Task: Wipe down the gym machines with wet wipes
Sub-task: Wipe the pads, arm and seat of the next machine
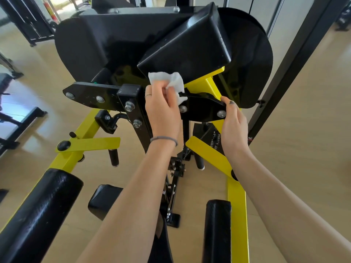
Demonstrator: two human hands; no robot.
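A black and yellow gym machine fills the view, with large black shrouds on top and a bolted black arm plate across the middle. My left hand grips a crumpled white wet wipe and holds it against the plate's left end, just under the angled black cover. My right hand grips the right end of the same plate, thumb on top and fingers curled behind it. Part of the wipe is hidden by my fingers.
Yellow frame bars run down both sides toward me. Black foam rollers sit at lower left and lower centre, with a small black pad between. Other equipment stands at far left on the wooden floor. A dark post rises on the right.
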